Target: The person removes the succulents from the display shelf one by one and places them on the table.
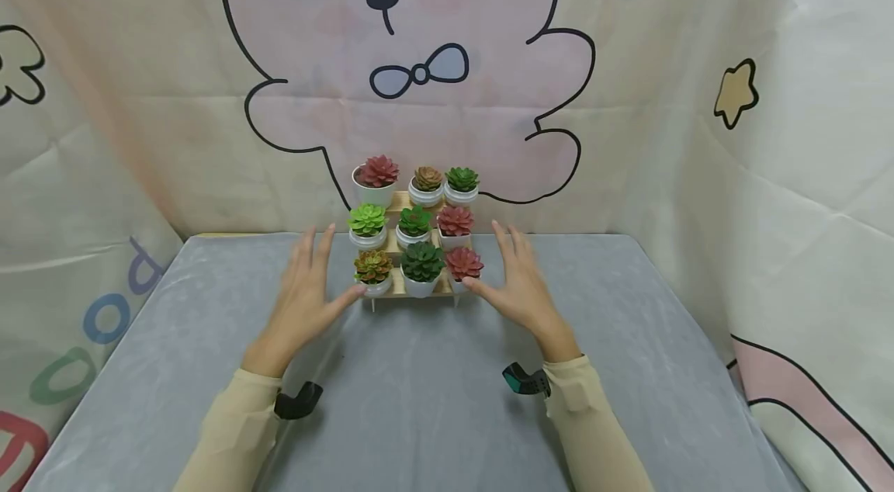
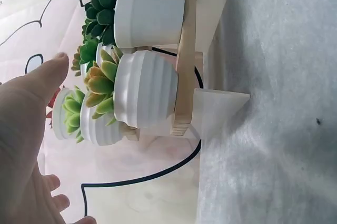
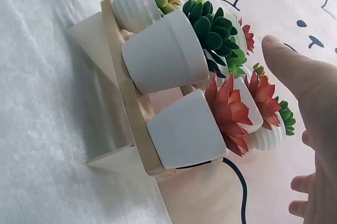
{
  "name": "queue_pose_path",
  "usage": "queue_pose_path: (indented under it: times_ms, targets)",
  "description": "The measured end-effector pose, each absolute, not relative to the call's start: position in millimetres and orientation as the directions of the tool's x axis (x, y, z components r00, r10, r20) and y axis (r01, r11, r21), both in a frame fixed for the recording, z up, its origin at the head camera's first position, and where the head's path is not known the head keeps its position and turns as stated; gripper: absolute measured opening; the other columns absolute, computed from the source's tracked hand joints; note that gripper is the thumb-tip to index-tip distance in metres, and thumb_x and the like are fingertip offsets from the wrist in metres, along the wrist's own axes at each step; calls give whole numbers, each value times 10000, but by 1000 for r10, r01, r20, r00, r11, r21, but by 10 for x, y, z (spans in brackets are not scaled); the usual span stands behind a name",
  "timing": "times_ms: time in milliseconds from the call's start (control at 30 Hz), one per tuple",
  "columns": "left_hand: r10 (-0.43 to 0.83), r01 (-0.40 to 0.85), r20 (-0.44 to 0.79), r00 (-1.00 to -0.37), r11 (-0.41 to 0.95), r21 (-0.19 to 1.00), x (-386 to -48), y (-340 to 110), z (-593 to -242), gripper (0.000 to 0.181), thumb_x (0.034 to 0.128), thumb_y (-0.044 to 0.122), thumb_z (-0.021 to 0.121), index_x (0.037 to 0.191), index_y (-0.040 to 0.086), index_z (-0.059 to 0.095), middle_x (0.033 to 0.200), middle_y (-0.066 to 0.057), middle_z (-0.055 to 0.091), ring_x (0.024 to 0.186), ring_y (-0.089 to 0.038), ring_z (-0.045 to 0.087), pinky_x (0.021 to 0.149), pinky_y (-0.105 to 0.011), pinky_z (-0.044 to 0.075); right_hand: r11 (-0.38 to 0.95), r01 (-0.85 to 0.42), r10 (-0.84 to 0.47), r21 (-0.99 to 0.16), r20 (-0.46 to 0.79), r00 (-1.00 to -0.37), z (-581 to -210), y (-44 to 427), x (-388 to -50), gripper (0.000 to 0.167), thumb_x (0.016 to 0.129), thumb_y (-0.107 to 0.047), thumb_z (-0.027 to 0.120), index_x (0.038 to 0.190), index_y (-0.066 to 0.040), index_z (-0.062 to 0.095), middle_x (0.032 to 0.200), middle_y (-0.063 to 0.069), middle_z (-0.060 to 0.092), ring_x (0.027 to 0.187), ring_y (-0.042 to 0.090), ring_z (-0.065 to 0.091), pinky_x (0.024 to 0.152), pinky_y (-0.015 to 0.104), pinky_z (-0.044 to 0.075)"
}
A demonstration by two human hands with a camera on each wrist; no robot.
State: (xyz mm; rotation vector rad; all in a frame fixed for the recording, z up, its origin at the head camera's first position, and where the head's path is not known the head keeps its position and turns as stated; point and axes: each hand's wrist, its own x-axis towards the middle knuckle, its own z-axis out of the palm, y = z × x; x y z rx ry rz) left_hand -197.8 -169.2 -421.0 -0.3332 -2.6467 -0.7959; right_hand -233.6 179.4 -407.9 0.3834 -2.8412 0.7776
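A three-tier wooden stand [image 1: 398, 292] holds several small potted succulents in white pots. My left hand [image 1: 302, 310] is at its left side, fingers spread and the thumb near the front left pot, which has a yellow-green plant [image 1: 373, 265]. On the right side my right hand [image 1: 520, 290] has its fingers spread, its thumb near the front right red succulent [image 1: 464, 263]. A dark green plant [image 1: 422, 261] stands between those two. In the left wrist view, a gap shows between the thumb and the ribbed pot [image 2: 145, 90]; in the right wrist view the thumb is apart from the smooth pot [image 3: 185, 129].
Grey cloth [image 1: 419, 399] covers the table. Behind it hangs a curtain [image 1: 628, 166] printed with a bear, close to the back of the stand. More printed curtain hangs at both sides. Dark bands are on both wrists.
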Motion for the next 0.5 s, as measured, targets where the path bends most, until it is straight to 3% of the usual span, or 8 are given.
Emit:
queue_pose_path:
  times_ms: [167, 300, 500]
  targets:
    - [128, 278, 289, -949, 772, 572, -2130, -1719, -4280, 1184, 830, 460, 819, 1645, 263, -18, 1679, -231, 136, 1520, -512, 158, 1178, -735, 162, 778, -302, -223, -550, 208, -952, -4143, 1787, -2426, 1055, 845, -607, 730, 1636, -353, 79, 1694, 144, 154, 1564, 403, 140, 1141, 750, 257]
    - [136, 250, 219, -966, 705, 664, -2199, -1782, -4387, 1223, 795, 374, 869, 1647, 227, 4, 1681, -226, 159, 1524, -505, 165, 1186, -720, 171, 743, -317, -249, -589, 195, -949, -4192, 1790, -2466, 1032, 850, -560, 750, 1637, -325, 125, 1688, 136, 179, 1555, 404, 167, 1138, 748, 264]
    - [140, 219, 169, -976, 663, 716, -2224, -1823, -4544, 1028, 835, 259, 846, 1617, 91, 201, 1590, -302, 330, 1449, -511, 328, 1153, -686, 289, 691, -325, -288, -646, 167, -943, -4248, 1795, -2469, 1018, 871, -464, 775, 1635, -336, 115, 1700, 114, 179, 1565, 390, 156, 1177, 718, 227]
